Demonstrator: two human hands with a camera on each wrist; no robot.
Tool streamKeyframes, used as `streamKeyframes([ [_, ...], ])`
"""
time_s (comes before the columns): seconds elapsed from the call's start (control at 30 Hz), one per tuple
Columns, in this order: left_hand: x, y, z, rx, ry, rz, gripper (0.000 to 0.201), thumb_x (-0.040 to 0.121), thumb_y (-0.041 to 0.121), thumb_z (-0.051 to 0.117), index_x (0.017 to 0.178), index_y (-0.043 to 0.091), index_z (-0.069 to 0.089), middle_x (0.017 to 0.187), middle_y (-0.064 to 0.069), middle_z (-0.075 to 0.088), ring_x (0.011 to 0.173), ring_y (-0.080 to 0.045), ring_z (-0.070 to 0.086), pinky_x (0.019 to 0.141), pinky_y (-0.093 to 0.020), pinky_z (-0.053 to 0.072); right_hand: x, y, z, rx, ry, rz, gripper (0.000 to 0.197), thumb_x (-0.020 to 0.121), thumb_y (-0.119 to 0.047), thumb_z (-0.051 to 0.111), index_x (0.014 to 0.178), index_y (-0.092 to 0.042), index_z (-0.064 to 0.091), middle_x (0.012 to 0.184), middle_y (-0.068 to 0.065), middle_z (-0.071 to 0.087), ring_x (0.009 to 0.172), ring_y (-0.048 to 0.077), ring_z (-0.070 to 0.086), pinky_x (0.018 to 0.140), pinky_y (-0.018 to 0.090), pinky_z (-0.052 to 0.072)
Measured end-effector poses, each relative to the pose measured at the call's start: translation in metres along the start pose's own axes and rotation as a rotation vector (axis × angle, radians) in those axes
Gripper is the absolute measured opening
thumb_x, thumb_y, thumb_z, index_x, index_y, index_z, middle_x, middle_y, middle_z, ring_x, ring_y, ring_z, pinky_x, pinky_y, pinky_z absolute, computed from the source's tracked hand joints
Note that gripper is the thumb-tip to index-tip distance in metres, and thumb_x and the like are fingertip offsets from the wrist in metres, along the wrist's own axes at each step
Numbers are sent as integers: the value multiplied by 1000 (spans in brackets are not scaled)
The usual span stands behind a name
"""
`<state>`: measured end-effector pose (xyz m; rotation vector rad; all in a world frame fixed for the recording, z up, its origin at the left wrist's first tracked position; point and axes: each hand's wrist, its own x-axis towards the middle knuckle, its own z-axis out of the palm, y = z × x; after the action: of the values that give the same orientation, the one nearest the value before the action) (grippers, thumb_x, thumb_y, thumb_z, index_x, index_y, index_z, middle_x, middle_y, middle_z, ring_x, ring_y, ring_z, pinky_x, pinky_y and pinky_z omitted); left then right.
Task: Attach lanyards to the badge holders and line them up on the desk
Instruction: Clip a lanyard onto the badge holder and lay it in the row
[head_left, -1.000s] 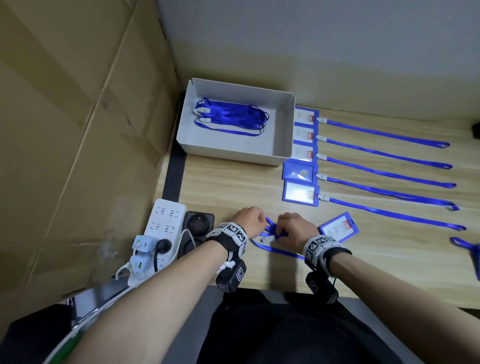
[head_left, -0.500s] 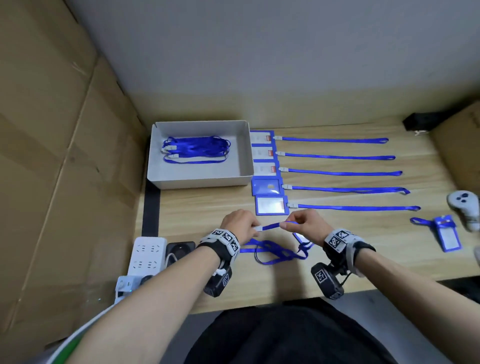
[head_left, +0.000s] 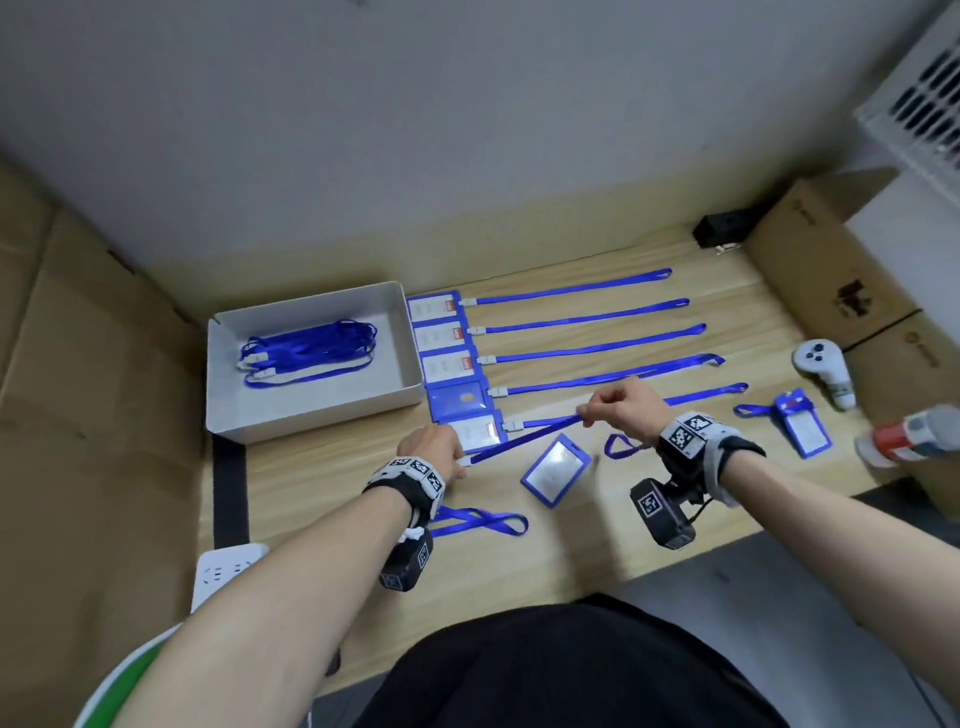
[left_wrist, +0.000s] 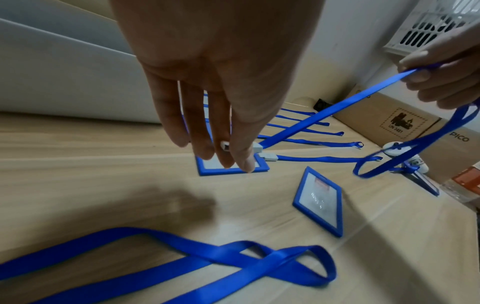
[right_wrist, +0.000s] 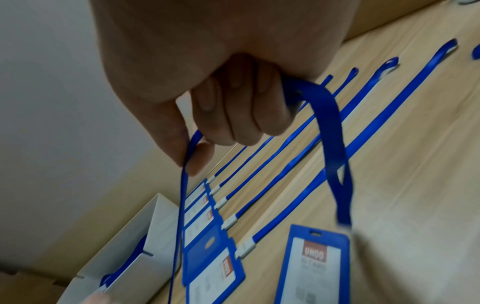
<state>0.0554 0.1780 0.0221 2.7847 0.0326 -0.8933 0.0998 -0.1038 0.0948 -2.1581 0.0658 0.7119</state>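
A blue lanyard is stretched taut above the desk between both hands. My left hand pinches its white clip just in front of the nearest lined-up holder. My right hand pinches the strap further right, and the rest of the strap hangs as a loop below my curled fingers. A loose blue badge holder lies on the desk under the strap. Another loose lanyard lies by my left wrist. Several holders with lanyards attached lie in a row.
A white box holding more lanyards stands at the left. At the right lie a holder with a bunched lanyard, a white controller, a bottle and cardboard boxes. A power strip sits at the front left.
My hands have moved apart from a tangled lanyard, the right one going right, and the strap is now pulled straight between them. The head view has swung right and back.
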Motion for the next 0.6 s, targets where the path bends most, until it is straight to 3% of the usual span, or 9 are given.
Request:
streamKeyframes([
  [0.07, 4, 16, -1, 24, -13, -2, 20, 80, 37, 77, 75, 21, 66, 81, 1, 62, 77, -22, 55, 63, -27, 41, 2, 8, -13, -21, 31, 19, 27, 86, -24, 70, 68, -4, 72, 43, -10, 39, 41, 7, 31, 42, 17, 25],
  [0.2, 11, 46, -1, 63, -15, -22, 20, 81, 36, 77, 90, 19, 73, 93, -1, 70, 81, -22, 58, 66, -28, 43, 2, 39, -38, -75, -4, 76, 20, 78, -20, 67, 60, -12, 72, 54, 1, 46, 55, 17, 37, 53, 26, 29],
  [0.27, 12, 60, -3, 32, -31, -29, 17, 81, 35, 76, 88, 20, 72, 91, -1, 69, 84, -24, 61, 67, -28, 43, 2, 57, -50, -103, -5, 107, 20, 79, -18, 67, 61, -13, 72, 59, 5, 46, 57, 18, 37, 52, 26, 29],
  [0.33, 11, 75, -4, -18, -52, -11, 15, 82, 34, 74, 76, 22, 66, 80, -2, 63, 78, -25, 60, 63, -28, 43, 3, 79, -64, -114, 29, 133, 19, 80, -18, 67, 63, -11, 71, 60, 6, 45, 56, 18, 37, 51, 26, 29],
  [0.4, 10, 92, -3, -102, -84, 37, 18, 85, 30, 69, 70, 19, 66, 75, -5, 63, 74, -27, 59, 61, -34, 45, 5, 103, -77, -111, 73, 176, 18, 79, -19, 68, 64, -9, 72, 59, 5, 47, 56, 20, 40, 52, 26, 31],
  [0.47, 9, 109, 1, -238, -123, 112, 23, 91, 28, 61, 79, 12, 72, 81, -8, 70, 76, -27, 64, 68, -37, 52, 8, 127, -90, -148, 104, 227, 16, 79, -21, 69, 66, -11, 73, 57, 3, 54, 56, 20, 47, 53, 26, 35],
  [0.53, 8, 126, 4, -381, -156, 170, 26, 99, 22, 52, 83, 8, 67, 84, -6, 70, 67, -19, 62, 70, -32, 51, 12, 147, -99, -175, 98, 246, 13, 78, -19, 71, 69, -11, 74, 61, 3, 65, 59, 20, 58, 56, 26, 43],
  [0.6, 7, 144, 7, -513, -172, 182, 20, 102, 12, 46, 91, 8, 62, 90, -8, 68, 64, -14, 58, 68, -29, 49, 16, 162, -103, -209, 55, 254, 9, 78, -17, 71, 70, -13, 74, 72, 6, 72, 73, 25, 67, 65, 30, 52],
])
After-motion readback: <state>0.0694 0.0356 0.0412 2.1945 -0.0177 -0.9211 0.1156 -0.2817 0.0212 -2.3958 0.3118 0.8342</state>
